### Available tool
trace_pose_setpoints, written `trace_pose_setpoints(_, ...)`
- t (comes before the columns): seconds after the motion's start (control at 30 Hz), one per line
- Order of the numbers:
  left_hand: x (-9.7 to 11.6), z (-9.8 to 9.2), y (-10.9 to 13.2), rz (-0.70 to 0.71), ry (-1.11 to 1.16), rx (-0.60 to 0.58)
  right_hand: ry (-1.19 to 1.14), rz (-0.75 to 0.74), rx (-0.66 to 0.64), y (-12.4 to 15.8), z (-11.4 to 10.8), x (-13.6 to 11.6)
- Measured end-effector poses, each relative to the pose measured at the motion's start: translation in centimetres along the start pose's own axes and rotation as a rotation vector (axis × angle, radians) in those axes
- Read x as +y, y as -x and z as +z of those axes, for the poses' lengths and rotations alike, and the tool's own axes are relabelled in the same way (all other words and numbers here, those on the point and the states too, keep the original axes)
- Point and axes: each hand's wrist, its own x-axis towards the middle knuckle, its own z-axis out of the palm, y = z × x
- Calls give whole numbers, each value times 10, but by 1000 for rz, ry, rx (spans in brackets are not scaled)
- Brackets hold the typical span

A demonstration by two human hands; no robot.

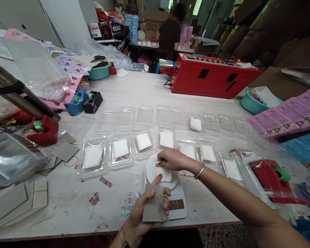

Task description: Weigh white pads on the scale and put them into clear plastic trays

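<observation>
My left hand (137, 210) is wrapped round a small stack of grey cardboard pieces (153, 206), near the table's front edge. Just beyond it stands a white kitchen scale (182, 191) with a round plate and a small display. A stack of white square sheets (165, 175) lies on that plate. My right hand (174, 159) reaches in from the right, its fingers pinched at the far left edge of these sheets. Clear plastic trays hold similar white squares, such as one tray (105, 164) on the left. Behind them runs a row of clear trays (144, 117), one with a white square.
Loose grey cardboard (64, 151) lies at the left, near a red tape dispenser (45, 131). Another red tape dispenser (267, 175) stands at the right. A red machine (212, 75) fills the back right. Pink printed cards (291, 113) border the right side. A person (167, 36) works behind.
</observation>
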Motion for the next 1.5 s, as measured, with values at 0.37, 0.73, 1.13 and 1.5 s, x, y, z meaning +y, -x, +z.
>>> trace_pose_setpoints(0.37,12,12,9,15,-16,-23,-204,3,360,30,-16,17)
trace_pose_setpoints(0.73,72,14,106,492,20,143,-608,46,938,176,89,0)
trace_pose_setpoints(1.13,-24,0,125,411,-239,318,-1421,-173,372,133,192,-132)
trace_pose_setpoints(1.5,-13,-9,137,633,-155,439,-1371,-150,319,92,182,-140)
